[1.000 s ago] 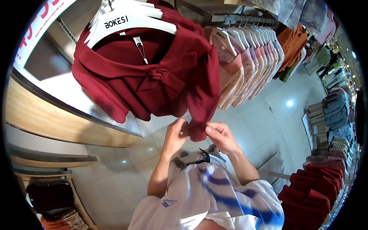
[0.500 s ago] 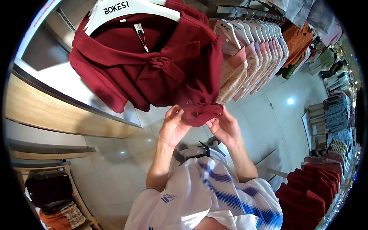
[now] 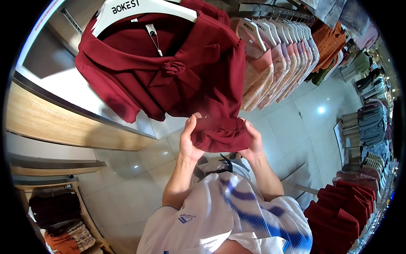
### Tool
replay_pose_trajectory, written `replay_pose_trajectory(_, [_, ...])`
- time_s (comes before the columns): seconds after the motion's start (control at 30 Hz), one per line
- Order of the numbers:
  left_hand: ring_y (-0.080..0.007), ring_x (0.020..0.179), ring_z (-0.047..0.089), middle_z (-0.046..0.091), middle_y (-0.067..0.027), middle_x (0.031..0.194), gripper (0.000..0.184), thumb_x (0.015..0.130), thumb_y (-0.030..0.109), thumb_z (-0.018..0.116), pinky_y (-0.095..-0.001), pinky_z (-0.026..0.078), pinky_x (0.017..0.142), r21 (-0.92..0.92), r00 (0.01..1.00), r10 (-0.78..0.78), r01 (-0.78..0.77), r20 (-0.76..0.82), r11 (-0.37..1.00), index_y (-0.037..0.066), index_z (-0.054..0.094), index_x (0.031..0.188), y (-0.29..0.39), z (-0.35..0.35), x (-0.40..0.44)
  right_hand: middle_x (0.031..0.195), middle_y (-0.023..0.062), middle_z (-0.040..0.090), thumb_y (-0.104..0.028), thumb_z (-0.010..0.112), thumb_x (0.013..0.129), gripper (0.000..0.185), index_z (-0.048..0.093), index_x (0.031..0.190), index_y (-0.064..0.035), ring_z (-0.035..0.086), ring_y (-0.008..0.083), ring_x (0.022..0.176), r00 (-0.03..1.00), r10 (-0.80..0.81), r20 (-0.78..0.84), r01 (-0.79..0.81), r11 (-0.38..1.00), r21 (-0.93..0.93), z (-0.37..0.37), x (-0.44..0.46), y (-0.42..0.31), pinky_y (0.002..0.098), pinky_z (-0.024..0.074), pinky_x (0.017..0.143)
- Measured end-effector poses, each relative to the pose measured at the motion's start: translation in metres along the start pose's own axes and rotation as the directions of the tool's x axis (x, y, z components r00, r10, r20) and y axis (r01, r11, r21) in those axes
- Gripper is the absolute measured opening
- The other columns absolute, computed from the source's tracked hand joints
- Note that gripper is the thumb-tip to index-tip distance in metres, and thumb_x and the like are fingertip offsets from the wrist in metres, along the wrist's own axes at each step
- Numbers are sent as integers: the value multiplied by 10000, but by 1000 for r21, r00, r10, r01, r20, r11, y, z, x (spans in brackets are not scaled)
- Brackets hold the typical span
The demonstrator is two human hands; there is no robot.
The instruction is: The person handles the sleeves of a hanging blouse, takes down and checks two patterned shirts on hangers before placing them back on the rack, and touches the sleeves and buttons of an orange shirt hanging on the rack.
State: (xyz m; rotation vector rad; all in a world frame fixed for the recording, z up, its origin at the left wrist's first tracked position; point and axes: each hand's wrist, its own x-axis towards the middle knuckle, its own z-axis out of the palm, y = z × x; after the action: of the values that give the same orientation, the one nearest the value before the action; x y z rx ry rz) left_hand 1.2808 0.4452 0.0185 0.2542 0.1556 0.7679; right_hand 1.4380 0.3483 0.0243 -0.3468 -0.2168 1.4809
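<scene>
A dark red blouse [image 3: 139, 80] with a fabric rose at the neckline hangs on a white hanger [image 3: 144, 12] in front of me. A paper tag [image 3: 153, 36] dangles on a string inside its collar. The blouse's sleeve [image 3: 220, 133] on the right side reaches down to my hands, its end stretched out flat between them. My left hand [image 3: 190, 137] grips the left edge of this sleeve end, thumb up. At its right edge, my right hand [image 3: 253, 139] is closed on the cloth. Fingers of both hands are partly hidden behind the fabric.
Patterned pink blouses [image 3: 275, 63] hang on a rail to the right, with an orange garment [image 3: 327, 46] beyond. Wood-edged shelving [image 3: 63, 118] stands at left. More red garments [image 3: 338, 216] hang at lower right. Folded clothes [image 3: 55, 211] fill a low shelf at lower left.
The sleeve end has come down slightly towards me and is spread wider and flatter between my hands. My hands have turned, with the thumbs now pointing up at its sides.
</scene>
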Motion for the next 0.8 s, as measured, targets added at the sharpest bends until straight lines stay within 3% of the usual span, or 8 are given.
replay_pose_trajectory(0.17, [-99, 741, 556, 555, -7, 768, 262, 847, 175, 662, -246, 470, 709, 144, 982, 60, -86, 177, 986, 97, 425, 766, 3, 0, -1, 1001, 101, 640, -179, 669, 838, 279, 561, 1016, 7, 635, 174, 915, 982, 32, 184, -17, 996, -85, -5, 3, -2, 316, 510, 866])
replay_pose_trajectory(0.37, [-110, 680, 560, 559, -16, 729, 223, 780, 68, 654, -259, 481, 662, 208, 982, 73, -109, 175, 972, 85, 432, 775, 10, -3, -4, 886, 68, 641, -167, 691, 822, 216, 549, 908, -29, 633, 134, 792, 977, 19, 213, 25, 979, -204, -6, 7, -8, 269, 521, 755])
replay_pose_trajectory(0.5, [-121, 644, 561, 551, -24, 684, 230, 758, 43, 635, -274, 487, 634, 190, 982, 116, -144, 149, 971, 90, 410, 755, 14, 1, -6, 839, 55, 625, -173, 698, 812, 216, 535, 857, -39, 613, 120, 734, 988, -16, 152, 45, 980, -193, 8, 4, -10, 255, 509, 704])
replay_pose_trajectory(0.7, [-125, 575, 545, 543, -36, 640, 252, 748, 33, 630, -287, 485, 586, 181, 966, 176, -211, 188, 961, 92, 385, 736, 17, -6, -9, 764, 38, 603, -164, 687, 800, 204, 523, 818, -44, 583, 106, 676, 970, 2, 242, 27, 993, -115, 1, 6, -9, 244, 480, 630])
replay_pose_trajectory(0.8, [-114, 567, 529, 543, -36, 643, 251, 750, 13, 627, -272, 468, 580, 215, 958, 175, -225, 229, 950, 87, 387, 737, 19, -1, -10, 765, 28, 607, -142, 698, 791, 209, 543, 862, -20, 559, 76, 678, 964, 26, 263, 43, 966, -253, 4, 4, -13, 226, 448, 622])
